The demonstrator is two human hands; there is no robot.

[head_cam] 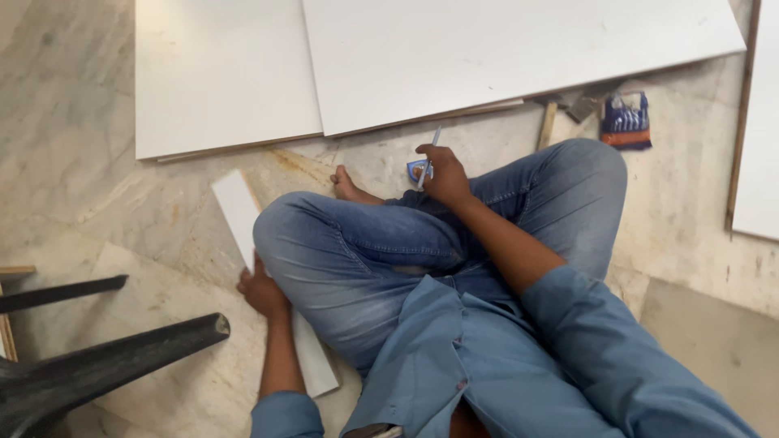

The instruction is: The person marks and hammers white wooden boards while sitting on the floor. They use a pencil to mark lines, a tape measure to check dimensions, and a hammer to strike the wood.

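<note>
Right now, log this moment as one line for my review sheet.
left hand: on narrow white strip | right hand: holds pen | person seated cross-legged on marble floor | white boards, hammer, blue packet nearby

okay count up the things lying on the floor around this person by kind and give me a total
Large white flat boards: 3
Narrow white strip board: 1
Wooden-handled hammer: 1
Blue and orange packet: 1
Total: 6
</note>
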